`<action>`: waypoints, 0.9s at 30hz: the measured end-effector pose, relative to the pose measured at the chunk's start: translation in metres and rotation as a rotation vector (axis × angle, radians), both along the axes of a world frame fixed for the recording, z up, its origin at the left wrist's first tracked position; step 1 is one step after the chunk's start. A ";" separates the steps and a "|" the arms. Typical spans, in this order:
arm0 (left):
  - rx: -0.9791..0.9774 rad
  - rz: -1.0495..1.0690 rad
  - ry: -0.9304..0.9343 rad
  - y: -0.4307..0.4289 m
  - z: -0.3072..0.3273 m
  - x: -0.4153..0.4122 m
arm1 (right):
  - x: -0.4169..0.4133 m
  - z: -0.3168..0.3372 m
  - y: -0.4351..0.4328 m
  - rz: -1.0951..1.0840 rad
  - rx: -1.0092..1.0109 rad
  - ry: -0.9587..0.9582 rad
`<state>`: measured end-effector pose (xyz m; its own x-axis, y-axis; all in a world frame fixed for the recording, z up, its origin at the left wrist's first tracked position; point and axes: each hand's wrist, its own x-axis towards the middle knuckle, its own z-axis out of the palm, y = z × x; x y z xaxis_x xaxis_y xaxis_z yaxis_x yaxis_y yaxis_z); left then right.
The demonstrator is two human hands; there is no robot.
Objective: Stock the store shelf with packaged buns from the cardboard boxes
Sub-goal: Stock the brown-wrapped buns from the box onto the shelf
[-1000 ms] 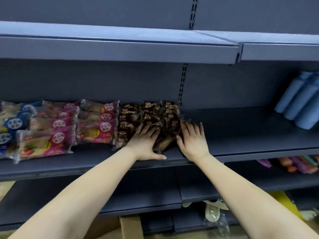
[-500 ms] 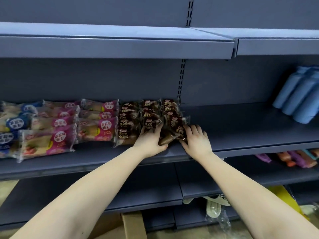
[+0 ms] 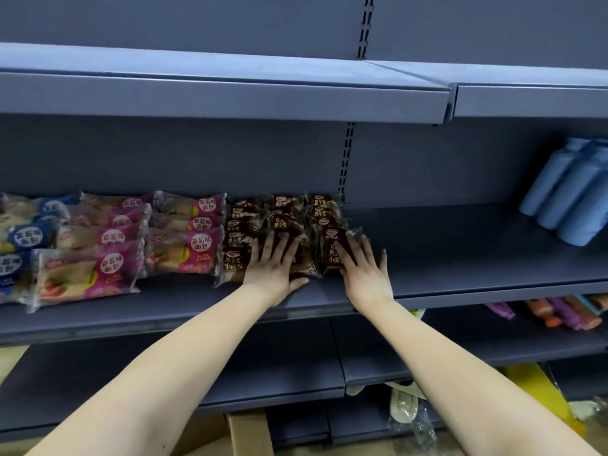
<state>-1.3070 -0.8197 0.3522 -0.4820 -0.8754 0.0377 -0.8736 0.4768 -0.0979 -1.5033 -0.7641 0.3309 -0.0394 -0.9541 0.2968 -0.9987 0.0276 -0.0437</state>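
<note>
Am pressing left hand [image 3: 275, 268], fingers straight and spread, flat on front brown bun packs [image 3: 235, 255]; right hand [image 3: 364, 274] lying likewise flat on rightmost pack, gripping nothing; packs sitting in rows on middle shelf [image 3: 460, 245] beside pink packs [image 3: 184, 251]; judging them light, soft, crushable, film slippery; advising hold at sealed ends, not middle.

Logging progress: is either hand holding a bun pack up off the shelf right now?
No, the left hand and right hand both press flat, fingers straight, on brown bun packs lying on the shelf.
</note>
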 end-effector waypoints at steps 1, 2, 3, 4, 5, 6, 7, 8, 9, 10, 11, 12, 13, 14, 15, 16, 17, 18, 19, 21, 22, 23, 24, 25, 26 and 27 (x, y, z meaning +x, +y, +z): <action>0.007 0.007 -0.020 0.000 -0.001 -0.001 | -0.001 -0.001 0.000 0.002 0.009 -0.003; 0.002 0.016 -0.028 0.000 -0.002 -0.002 | -0.001 -0.001 0.000 0.003 0.019 -0.006; -0.011 0.026 -0.028 0.001 -0.002 -0.003 | -0.001 0.000 0.001 0.006 0.031 -0.011; -0.027 0.035 -0.028 0.001 -0.002 -0.004 | -0.002 0.002 0.002 0.012 0.046 -0.014; -0.040 0.042 -0.023 0.002 -0.002 -0.004 | -0.002 0.004 0.002 0.019 0.062 -0.014; -0.046 0.047 -0.009 0.004 -0.002 -0.004 | -0.002 0.008 0.003 0.031 0.074 -0.015; -0.047 0.049 0.013 0.006 -0.002 -0.003 | -0.002 0.012 0.004 0.053 0.065 -0.021; -0.049 0.050 0.036 0.008 -0.002 -0.001 | -0.001 0.016 0.005 0.086 0.031 -0.031; -0.059 0.049 0.056 0.010 0.000 0.003 | 0.001 0.020 0.005 0.125 -0.021 -0.042; -0.079 0.048 0.073 0.011 0.002 0.008 | 0.004 0.023 0.004 0.164 -0.075 -0.051; -0.102 0.050 0.091 0.011 0.004 0.015 | 0.009 0.026 0.002 0.199 -0.124 -0.054; -0.120 0.058 0.110 0.012 0.008 0.022 | 0.015 0.029 -0.002 0.232 -0.165 -0.058; -0.134 0.071 0.124 0.012 0.011 0.031 | 0.022 0.031 -0.006 0.263 -0.197 -0.063; -0.146 0.090 0.135 0.013 0.015 0.041 | 0.032 0.033 -0.010 0.289 -0.222 -0.071; -0.155 0.118 0.145 0.014 0.018 0.052 | 0.044 0.034 -0.014 0.314 -0.236 -0.078; -0.161 0.153 0.154 0.017 0.021 0.065 | 0.057 0.036 -0.018 0.340 -0.244 -0.086; -0.168 0.192 0.160 0.019 0.023 0.078 | 0.072 0.036 -0.020 0.370 -0.250 -0.093; -0.177 0.226 0.153 0.023 0.025 0.093 | 0.089 0.036 -0.023 0.404 -0.249 -0.102; -0.188 0.257 0.139 0.028 0.026 0.109 | 0.107 0.036 -0.024 0.440 -0.247 -0.109; -0.206 0.316 0.121 0.038 0.027 0.142 | 0.145 0.034 -0.023 0.518 -0.247 -0.120; -0.216 0.348 0.125 0.045 0.027 0.159 | 0.163 0.033 -0.021 0.557 -0.248 -0.120; -0.229 0.383 0.130 0.051 0.026 0.176 | 0.181 0.031 -0.019 0.598 -0.243 -0.118; -0.239 0.421 0.129 0.059 0.025 0.192 | 0.197 0.029 -0.016 0.640 -0.233 -0.118; -0.241 0.460 0.114 0.067 0.023 0.207 | 0.213 0.026 -0.013 0.688 -0.216 -0.119; -0.237 0.496 0.092 0.076 0.020 0.221 | 0.229 0.023 -0.009 0.738 -0.192 -0.122; -0.236 0.524 0.075 0.085 0.016 0.235 | 0.243 0.020 -0.004 0.786 -0.160 -0.120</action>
<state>-1.0718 -0.7351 0.3684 0.0247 -0.9603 0.2779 -0.9959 -0.0480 -0.0773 -1.2601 -0.7682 0.3508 0.5844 -0.6623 0.4688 -0.7119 -0.6958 -0.0955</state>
